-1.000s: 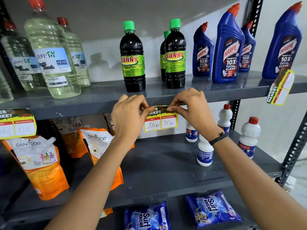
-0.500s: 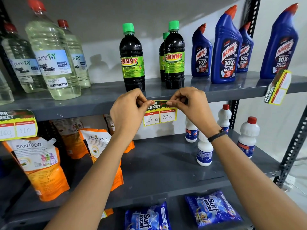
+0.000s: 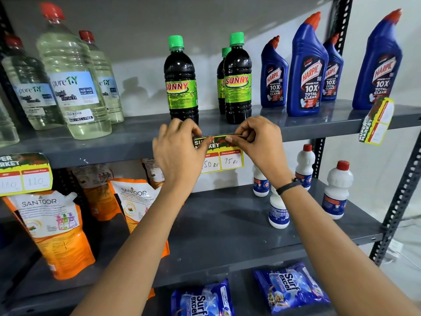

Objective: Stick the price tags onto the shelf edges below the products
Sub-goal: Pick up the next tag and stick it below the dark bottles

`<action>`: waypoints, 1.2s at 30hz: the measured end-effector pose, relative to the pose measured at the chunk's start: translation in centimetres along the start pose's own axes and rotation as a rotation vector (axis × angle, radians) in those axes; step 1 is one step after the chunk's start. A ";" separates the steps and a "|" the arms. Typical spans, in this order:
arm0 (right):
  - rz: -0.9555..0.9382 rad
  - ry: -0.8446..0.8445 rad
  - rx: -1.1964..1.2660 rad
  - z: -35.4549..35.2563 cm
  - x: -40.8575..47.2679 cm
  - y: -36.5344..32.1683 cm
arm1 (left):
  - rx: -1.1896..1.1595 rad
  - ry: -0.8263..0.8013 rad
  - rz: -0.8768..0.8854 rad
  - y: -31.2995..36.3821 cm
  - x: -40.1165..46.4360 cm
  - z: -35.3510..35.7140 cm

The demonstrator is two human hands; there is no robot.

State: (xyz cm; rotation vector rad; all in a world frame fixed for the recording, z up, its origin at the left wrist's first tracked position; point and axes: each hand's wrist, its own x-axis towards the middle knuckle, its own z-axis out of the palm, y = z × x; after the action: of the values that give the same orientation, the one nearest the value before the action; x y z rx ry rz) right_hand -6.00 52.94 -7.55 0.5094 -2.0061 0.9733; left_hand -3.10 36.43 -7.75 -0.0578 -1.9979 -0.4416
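Observation:
A yellow price tag reading 150 and 75 lies against the front edge of the grey upper shelf, just below the dark Sunny bottles. My left hand pinches its top left corner and covers part of the print. My right hand pinches the top right corner against the shelf edge. Another tag marked 110 is stuck on the same edge at the far left, under the clear bleach bottles. A third tag hangs tilted at the right, below the blue Harpic bottles.
Orange Santoor pouches and small white bottles stand on the middle shelf. Blue Surf Excel packets lie on the lowest shelf. Perforated black uprights frame the rack on the right.
Both hands have raised the tag from below the shelf edge up onto it, so its top strip now meets the upper shelf's front edge.

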 end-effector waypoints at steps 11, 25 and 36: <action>0.014 0.032 -0.005 0.2 -0.1 0.0 | -0.036 -0.095 0.051 0.4 0.8 0.7; -0.035 0.139 -0.014 -4.6 -1.0 3.1 | -0.220 0.059 0.115 6.3 -1.3 1.1; -0.064 0.102 -0.126 -15.2 -0.2 12.2 | -0.418 0.126 0.066 18.6 -5.8 8.8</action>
State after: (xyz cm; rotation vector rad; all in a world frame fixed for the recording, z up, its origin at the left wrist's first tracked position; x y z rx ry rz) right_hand -6.06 72.47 -7.78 0.4432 -1.9336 0.8128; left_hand -3.69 57.53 -10.97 -0.3469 -1.7473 -0.7937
